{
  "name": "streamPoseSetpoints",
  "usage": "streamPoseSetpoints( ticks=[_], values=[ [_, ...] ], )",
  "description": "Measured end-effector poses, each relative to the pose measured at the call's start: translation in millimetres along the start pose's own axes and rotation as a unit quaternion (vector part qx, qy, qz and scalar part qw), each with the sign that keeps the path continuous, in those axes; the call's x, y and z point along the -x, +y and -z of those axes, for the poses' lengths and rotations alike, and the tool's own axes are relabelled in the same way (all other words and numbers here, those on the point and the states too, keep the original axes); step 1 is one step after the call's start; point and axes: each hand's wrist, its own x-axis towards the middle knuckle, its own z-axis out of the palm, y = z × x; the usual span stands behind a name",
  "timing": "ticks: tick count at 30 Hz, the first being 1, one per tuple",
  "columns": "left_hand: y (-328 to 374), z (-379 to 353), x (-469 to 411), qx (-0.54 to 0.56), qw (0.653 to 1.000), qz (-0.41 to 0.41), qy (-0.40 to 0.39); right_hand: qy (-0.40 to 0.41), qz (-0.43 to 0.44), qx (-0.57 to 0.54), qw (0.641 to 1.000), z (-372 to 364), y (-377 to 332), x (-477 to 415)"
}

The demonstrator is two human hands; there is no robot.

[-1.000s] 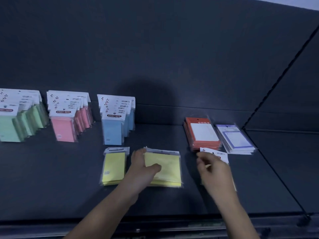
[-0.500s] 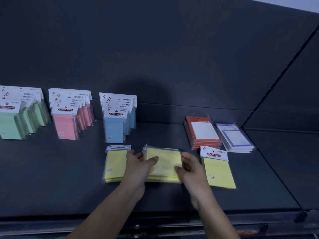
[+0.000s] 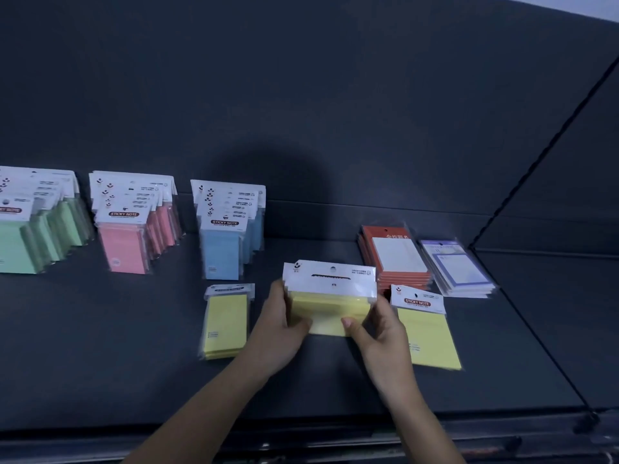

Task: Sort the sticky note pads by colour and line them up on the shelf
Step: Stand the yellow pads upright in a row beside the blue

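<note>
A stack of yellow sticky note pads (image 3: 330, 296) is tilted up off the dark shelf (image 3: 100, 346), white header cards on top. My left hand (image 3: 279, 324) grips its left edge and my right hand (image 3: 376, 329) grips its right edge, thumbs on the front. A yellow pad stack (image 3: 227, 321) lies flat to the left, and a single yellow pad (image 3: 427, 333) lies flat to the right. Along the back stand rows of green pads (image 3: 37, 229), pink pads (image 3: 134, 229) and blue pads (image 3: 231, 236).
A stack of red-backed pads (image 3: 395, 254) and a stack of purple-framed pads (image 3: 457, 269) lie flat at the back right. The shelf's front rail (image 3: 301, 443) runs below my arms. A shelf seam (image 3: 536, 336) runs diagonally on the right.
My right hand left the single yellow pad lying on the right and joined the left on the middle yellow stack. Both hands have raised that stack from flat to tilted up.
</note>
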Motion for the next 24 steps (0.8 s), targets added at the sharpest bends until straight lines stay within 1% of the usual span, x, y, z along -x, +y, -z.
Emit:
streamPoseSetpoints(
  ticks=[3,6,9,13,18,21,24],
  values=[
    [-9,-4,-2,-0.031,0.999,-0.027,0.004,-0.013,0.010,0.013,1.000,-6,7,-1],
    [-8,-6,-14,-0.067,0.996,-0.052,0.028,0.006,0.022,0.025,0.999,-15,8,-15],
    [-6,-8,-37,-0.099,0.990,-0.068,0.072,0.028,0.028,0.030,0.999,-30,5,-38],
    [-2,-14,-74,-0.133,0.982,-0.056,0.121,0.060,0.038,0.030,0.997,-49,0,-70],
    [-6,-19,-105,-0.136,0.977,-0.035,0.163,0.065,0.032,0.052,0.996,-60,4,-105],
    [-11,-23,-116,-0.157,0.966,-0.030,0.204,0.066,0.037,0.052,0.996,-65,5,-121],
    [-15,-28,-124,-0.196,0.953,-0.007,0.231,0.077,0.042,0.074,0.993,-70,11,-133]
  ],
)
